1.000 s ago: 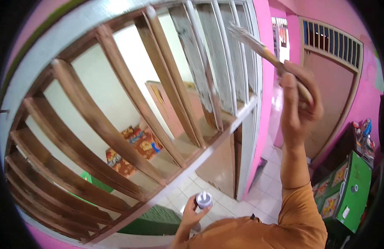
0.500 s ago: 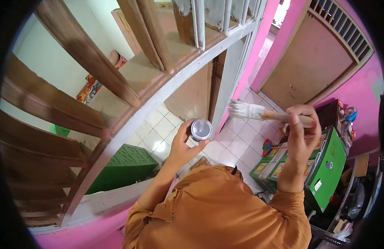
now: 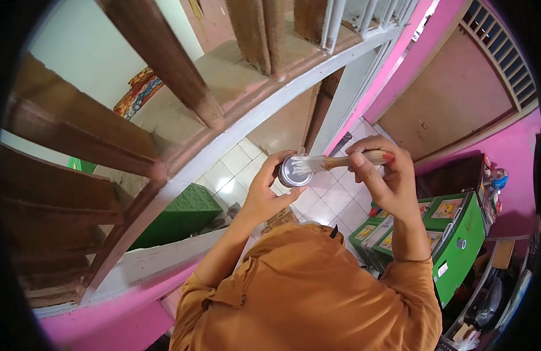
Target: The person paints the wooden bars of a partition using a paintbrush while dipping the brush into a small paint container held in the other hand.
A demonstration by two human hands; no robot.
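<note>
A small round can [image 3: 291,179] of pale grey paint sits in my left hand [image 3: 264,190], whose fingers and thumb wrap round its sides. My right hand [image 3: 390,175] grips the wooden handle of a paintbrush [image 3: 337,163], which lies nearly level with its red-tipped end to the right. The brush's whitish bristles are over the mouth of the can; whether they touch the paint I cannot tell. Left of and above my hands stands a frame with brown wooden slats [image 3: 165,58] and a grey-white painted rail [image 3: 235,134]. Thin whitish bars [image 3: 335,26] rise at its far end.
A green cabinet [image 3: 457,245] with picture panels stands at the right, beside a cluttered shelf [image 3: 495,286]. Behind it are a brown door [image 3: 452,93] and pink walls. A green box [image 3: 177,216] lies below the rail. White tiles [image 3: 335,196] cover the floor.
My right hand has come down from the upper bars, bringing the brush left to the can. My left hand still holds the can. The view has tilted downward.
</note>
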